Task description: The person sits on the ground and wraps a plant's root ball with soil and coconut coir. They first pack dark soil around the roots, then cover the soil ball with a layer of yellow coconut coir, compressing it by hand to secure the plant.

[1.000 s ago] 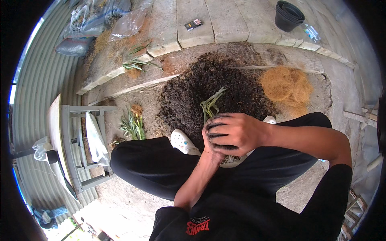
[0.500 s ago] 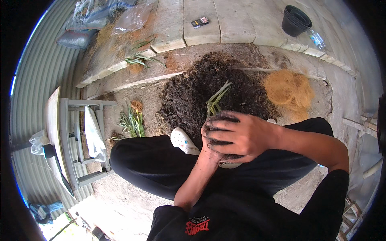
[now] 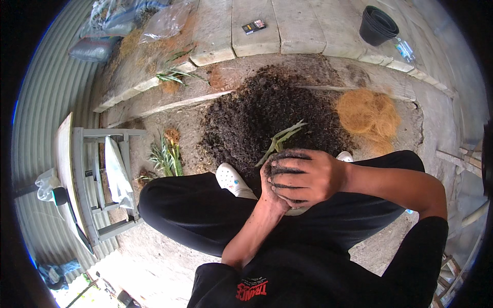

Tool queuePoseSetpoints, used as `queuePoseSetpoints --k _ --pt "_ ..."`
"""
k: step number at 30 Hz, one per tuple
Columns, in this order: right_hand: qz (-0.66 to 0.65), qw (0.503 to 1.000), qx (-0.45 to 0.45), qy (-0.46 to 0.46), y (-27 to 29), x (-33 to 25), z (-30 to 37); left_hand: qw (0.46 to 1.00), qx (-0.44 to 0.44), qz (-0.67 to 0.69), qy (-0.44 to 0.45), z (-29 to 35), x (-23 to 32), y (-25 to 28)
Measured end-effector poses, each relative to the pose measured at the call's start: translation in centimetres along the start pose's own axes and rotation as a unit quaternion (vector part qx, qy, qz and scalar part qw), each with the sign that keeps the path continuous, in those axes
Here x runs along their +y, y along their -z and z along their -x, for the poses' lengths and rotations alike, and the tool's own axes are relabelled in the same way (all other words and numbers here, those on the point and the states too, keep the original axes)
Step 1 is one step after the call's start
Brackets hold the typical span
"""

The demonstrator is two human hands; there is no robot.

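Both my hands are cupped together above my lap, fingers closed. My right hand (image 3: 305, 177), its fingers dark with soil, wraps over my left hand (image 3: 271, 194), hiding most of that one's fingers. From their far side stick the long green leaves of a small plant (image 3: 283, 136); its base is hidden inside the hands. Just beyond them a broad heap of dark soil (image 3: 241, 120) spreads on the ground. Right of the heap lies a tangled clump of orange-brown fibre (image 3: 367, 120). Several more leafy plants (image 3: 167, 156) lie to the left, with brownish roots at one end.
White clogs (image 3: 231, 178) are on my feet near the soil. A grey wooden stool (image 3: 105, 133) stands at the left. On the far concrete slabs are stacked black pots (image 3: 378, 26), a plastic bottle (image 3: 404, 50), a small dark box (image 3: 254, 26), plastic sacks (image 3: 97, 49) and loose leaves (image 3: 174, 77).
The leaves have swung rightward and now lean lower above the soil. My right hand has shifted slightly around the left, with both still clasped.
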State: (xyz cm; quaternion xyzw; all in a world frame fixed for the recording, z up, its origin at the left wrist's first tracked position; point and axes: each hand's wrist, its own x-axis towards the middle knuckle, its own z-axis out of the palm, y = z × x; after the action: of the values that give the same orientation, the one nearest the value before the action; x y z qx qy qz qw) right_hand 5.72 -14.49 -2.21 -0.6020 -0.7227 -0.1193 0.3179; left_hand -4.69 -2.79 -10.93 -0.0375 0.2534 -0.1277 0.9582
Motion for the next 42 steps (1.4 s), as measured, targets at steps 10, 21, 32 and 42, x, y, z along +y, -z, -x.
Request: queuePoseSetpoints --k 10,21,32,42 --pt "-0.024 0.998 -0.042 -0.03 0.7 0.1 -1.2 0.994 0.065 -0.073 -0.05 0.6 0.1 -2.1" --pt "-0.048 0.997 -0.048 -0.038 0.0 0.3 -0.1 0.999 0.007 0.033 0.025 0.3 0.0 -1.6" --pt "-0.075 0.993 -0.056 -0.073 -0.2 0.5 0.2 1.0 0.026 -0.008 -0.009 0.1 -0.1 -1.7" --pt "-0.07 0.992 -0.036 -0.102 -0.5 0.3 0.5 0.999 0.02 -0.039 -0.028 0.1 -0.4 -1.6"
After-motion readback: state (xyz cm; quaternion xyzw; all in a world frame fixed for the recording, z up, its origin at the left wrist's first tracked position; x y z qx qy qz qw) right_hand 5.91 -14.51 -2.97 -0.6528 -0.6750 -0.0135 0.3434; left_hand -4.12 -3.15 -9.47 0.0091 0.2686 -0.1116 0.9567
